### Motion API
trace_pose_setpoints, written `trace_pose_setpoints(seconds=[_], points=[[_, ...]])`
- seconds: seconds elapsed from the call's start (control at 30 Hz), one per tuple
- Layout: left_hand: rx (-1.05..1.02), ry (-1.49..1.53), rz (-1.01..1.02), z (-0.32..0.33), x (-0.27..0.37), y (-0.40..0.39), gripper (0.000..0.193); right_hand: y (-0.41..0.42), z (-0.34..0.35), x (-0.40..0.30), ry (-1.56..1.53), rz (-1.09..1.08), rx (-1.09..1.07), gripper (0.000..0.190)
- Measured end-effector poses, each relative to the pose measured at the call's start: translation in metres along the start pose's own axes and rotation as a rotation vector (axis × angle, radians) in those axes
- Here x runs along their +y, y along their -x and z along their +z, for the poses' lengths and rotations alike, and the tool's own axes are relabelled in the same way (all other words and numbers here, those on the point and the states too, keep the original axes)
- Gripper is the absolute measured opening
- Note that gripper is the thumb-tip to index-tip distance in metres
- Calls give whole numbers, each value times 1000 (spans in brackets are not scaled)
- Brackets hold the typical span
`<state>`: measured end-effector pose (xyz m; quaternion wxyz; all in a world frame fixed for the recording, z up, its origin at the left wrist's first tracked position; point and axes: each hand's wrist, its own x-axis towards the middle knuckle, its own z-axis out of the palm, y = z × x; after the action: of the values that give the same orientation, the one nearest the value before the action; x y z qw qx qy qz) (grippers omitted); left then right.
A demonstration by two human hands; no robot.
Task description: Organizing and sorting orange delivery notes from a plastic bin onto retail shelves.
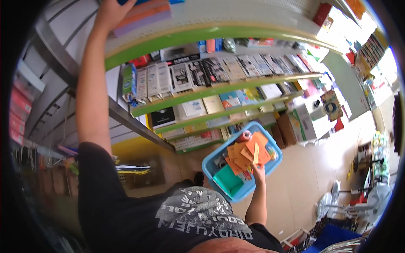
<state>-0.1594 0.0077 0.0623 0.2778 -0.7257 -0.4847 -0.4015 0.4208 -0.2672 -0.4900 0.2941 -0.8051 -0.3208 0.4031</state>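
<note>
My left hand [112, 14] reaches up to the top shelf at the picture's upper edge, against a stack of coloured packs [142, 19] in orange, purple and blue. The frame cuts off part of its fingers, so its grip is unclear. Lower down, my right hand [258, 172] pinches a narrow yellow-orange strip [255, 153] over a light-blue plastic tub [207, 169]. Inside the tub lie several orange paper pieces [242, 155], a teal-green open container [227, 180] and a pinkish roll [244, 136].
Green-edged shelves [221, 87] hold a row of boxed goods [180, 77]. Cardboard cartons [283, 129] stand beyond the tub on the tiled floor [284, 177]. A metal upright [136, 123] runs beside my left arm. A grey fan [373, 202] stands at the right.
</note>
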Motion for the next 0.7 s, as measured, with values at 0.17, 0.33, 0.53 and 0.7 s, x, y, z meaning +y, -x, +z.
trace_pose_setpoints(seconds=[0.17, 0.33, 0.53, 0.7], points=[[-134, 390, 335, 2, 131, 40, 38, 47, -2, -100, 306, -447, -66, 62], [-852, 509, 607, 54, 255, 157, 68, 114, 6, -203, 567, -952, 84, 51], [-1084, 344, 734, 88, 284, 253, 77, 154, 4, -241, 544, -1122, 40, 51], [-1098, 437, 695, 105, 285, 279, 65, 164, 0, -240, 589, -1086, -115, 54]])
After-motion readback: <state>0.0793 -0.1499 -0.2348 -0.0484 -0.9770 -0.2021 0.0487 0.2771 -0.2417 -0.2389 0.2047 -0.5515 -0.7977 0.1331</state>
